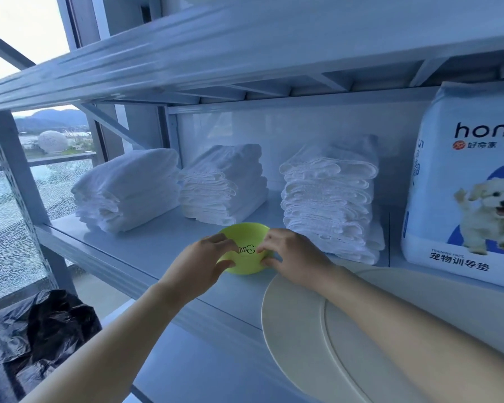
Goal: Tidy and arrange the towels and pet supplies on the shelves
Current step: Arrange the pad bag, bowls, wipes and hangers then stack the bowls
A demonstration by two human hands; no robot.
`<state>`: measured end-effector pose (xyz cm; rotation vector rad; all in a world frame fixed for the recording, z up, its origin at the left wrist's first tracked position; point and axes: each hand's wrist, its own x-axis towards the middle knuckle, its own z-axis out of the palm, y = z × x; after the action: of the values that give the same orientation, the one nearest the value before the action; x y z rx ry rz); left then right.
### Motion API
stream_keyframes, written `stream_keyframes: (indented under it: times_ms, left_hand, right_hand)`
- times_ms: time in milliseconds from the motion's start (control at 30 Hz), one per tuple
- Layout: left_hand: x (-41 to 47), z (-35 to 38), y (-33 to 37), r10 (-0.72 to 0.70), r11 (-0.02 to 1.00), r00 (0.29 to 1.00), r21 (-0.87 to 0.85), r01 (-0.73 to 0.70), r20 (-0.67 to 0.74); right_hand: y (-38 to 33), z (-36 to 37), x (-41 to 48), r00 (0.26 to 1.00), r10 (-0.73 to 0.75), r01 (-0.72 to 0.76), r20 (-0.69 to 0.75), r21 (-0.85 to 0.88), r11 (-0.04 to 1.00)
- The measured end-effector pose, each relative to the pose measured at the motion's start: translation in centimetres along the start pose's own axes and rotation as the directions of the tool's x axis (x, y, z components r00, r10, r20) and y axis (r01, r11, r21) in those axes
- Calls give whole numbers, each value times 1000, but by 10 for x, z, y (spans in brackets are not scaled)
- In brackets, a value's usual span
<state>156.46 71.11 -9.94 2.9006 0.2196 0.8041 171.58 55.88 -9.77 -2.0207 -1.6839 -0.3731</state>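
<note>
Lime-green round smooth plastic bowl (245, 235), bone outline drawn on it, sitting low over front part of pale grey metal shelf (122, 245); can't tell whether it is resting or lifted. Left hand (198, 266) and right hand (291, 257) gripping bowl from either side, fingers curling onto it.

Behind bowl, folded white terry towels:
- soft rounded left stack (125, 190)
- flatter middle stack (224, 184)
- tall rippled right stack (329, 199)

Far right of bowl: glossy white-and-blue training pad pack (463, 184), puppy print, standing upright. Right of bowl, nearer camera: smooth cream round disc (297, 330) lying under right forearm. Below left of bowl: crinkled black plastic bag (35, 338).
</note>
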Motion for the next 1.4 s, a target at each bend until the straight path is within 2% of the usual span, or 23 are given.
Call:
stream_keyframes:
  times_ms: [167, 433, 933, 1100, 1267, 1400]
  left_hand:
    - [12, 0, 29, 113, 993, 993, -30, -114, -44]
    - [37, 27, 107, 293, 947, 954, -121, -298, -57]
    - [85, 77, 302, 601, 774, 798, -213, -596, -47]
    - [94, 87, 359, 637, 734, 769, -265, -625, -50]
    - [105, 90, 405, 643, 697, 754, -303, -650, -139]
    - [115, 91, 442, 642, 672, 740, -318, -669, -200]
  right_hand:
    - [10, -29, -29, 998, 18, -19, -62, -9, 1000]
    - [35, -90, -107, 979, 193, -198, -71, -73, 977]
    - [66, -206, -288, 858, 464, -508, -220, -241, 827]
    - [77, -238, -333, 832, 486, -550, -267, -281, 786]
    - [88, -273, -362, 819, 459, -562, -345, -322, 762]
    - [97, -306, -380, 823, 466, -561, -324, -333, 758]
